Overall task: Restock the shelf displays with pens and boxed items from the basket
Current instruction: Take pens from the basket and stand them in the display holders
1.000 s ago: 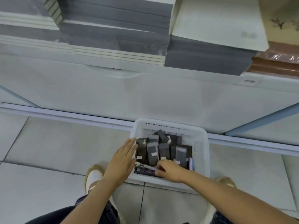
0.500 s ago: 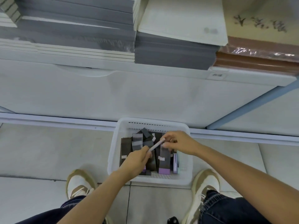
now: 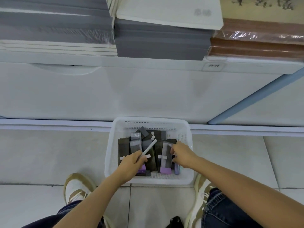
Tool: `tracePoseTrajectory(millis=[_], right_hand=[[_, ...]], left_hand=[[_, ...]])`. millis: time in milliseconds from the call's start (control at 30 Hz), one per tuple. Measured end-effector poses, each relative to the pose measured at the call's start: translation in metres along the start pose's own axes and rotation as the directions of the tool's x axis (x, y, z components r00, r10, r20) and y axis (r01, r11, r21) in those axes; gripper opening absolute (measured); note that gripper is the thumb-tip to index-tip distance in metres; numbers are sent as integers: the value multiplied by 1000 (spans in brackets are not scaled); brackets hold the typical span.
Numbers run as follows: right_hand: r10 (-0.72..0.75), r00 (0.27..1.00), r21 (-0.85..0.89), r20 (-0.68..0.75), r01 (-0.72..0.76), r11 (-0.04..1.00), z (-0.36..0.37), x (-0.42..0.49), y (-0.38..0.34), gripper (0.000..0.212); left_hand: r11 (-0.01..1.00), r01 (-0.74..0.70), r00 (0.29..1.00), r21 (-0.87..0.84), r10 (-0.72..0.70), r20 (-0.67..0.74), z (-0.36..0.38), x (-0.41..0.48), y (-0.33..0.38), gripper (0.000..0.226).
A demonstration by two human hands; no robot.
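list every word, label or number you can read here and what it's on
Nothing reads clearly.
shelf-edge tag: two handwritten characters, too blurred
white cover: faint grey print, blurred
beige cover: dark brush marks, cut off at the frame's top
white stickers on boxes in the basket: too small

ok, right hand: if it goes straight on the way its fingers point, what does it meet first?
The right hand points left and down into the basket. First in line is the upright packet with the purple base, right at its fingers; whether they already touch it is unclear.
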State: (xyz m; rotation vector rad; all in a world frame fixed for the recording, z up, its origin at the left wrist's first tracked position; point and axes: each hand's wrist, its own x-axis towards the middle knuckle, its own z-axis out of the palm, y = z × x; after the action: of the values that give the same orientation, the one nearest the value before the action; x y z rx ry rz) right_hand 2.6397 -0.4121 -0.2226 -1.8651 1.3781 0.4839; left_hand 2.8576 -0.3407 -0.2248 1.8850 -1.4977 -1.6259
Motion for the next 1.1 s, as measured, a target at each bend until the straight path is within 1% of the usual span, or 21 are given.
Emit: tracePoseTrajectory(millis=[100, 167, 233, 300, 367, 433, 500, 567, 600, 633, 667, 733, 767, 833, 900, 967, 1033, 1100], right_hand=[[23, 998, 90, 52, -28, 996, -7, 0, 3, 22], [41, 995, 191, 89, -58, 980, -10, -1, 4, 20], [46, 989, 247, 139, -80, 966, -12, -3, 5, 23], [29, 982, 281, 189, -83, 956, -11, -6, 6, 22], [-17, 981, 326, 193, -48, 944, -8, -10, 6, 20], [-72, 990, 393, 125, 17, 919, -8, -11, 9, 18], [-77, 997, 508, -2, 67, 859, -14, -10, 12, 16], [-18, 994, 662, -107, 85, 744, -25, -8, 15, 17], [-6, 991, 720, -132, 100, 686, -30, -8, 17, 18], [-19, 989, 750, -146, 123, 649, -34, -9, 17, 22], [-50, 987, 755, -154, 150, 639, -37, -10, 17, 26], [-112, 978, 744, -175, 206, 636, -41, -11, 17, 24], [-111, 974, 751, -196, 222, 622, -43, -10, 19, 23], [-37, 965, 758, -260, 228, 612, -51, -10, 29, 28], [46, 944, 710, -328, 214, 671, -59, -11, 46, 30], [81, 929, 658, -360, 192, 728, -62, -11, 62, 30], [82, 935, 607, -345, 156, 779, -58, -10, 70, 31], [71, 950, 552, -305, 116, 826, -49, -8, 74, 33]], left_hand=[[1000, 9, 1000, -25, -8, 9, 3, 3, 3, 23], [997, 24, 999, -75, -22, 30, 7, 4, 8, 23], [988, 43, 998, -146, -35, 57, 11, 5, 14, 23], [975, 53, 996, -217, -37, 80, 16, 6, 20, 22], [960, 62, 995, -272, -38, 92, 20, 7, 27, 22], [949, 71, 995, -308, -45, 91, 23, 9, 34, 24], [943, 78, 995, -324, -52, 87, 25, 13, 40, 26], [945, 72, 995, -320, -48, 83, 27, 18, 47, 27], [947, 63, 995, -316, -36, 90, 29, 21, 51, 27], [948, 52, 994, -313, -21, 103, 32, 23, 55, 26], [951, 39, 993, -308, -2, 119, 36, 26, 61, 26], [956, 7, 989, -295, 37, 142, 45, 32, 73, 27], [960, -6, 988, -281, 49, 147, 48, 36, 79, 28], [981, -37, 986, -190, 67, 150, 52, 45, 85, 27], [996, -86, 988, -21, 88, 127, 54, 57, 83, 26], [984, -129, 991, 125, 124, 44, 57, 70, 80, 27], [971, -131, 990, 199, 139, -27, 62, 83, 79, 33], [955, -92, 994, 281, 105, -33, 70, 97, 82, 41]])
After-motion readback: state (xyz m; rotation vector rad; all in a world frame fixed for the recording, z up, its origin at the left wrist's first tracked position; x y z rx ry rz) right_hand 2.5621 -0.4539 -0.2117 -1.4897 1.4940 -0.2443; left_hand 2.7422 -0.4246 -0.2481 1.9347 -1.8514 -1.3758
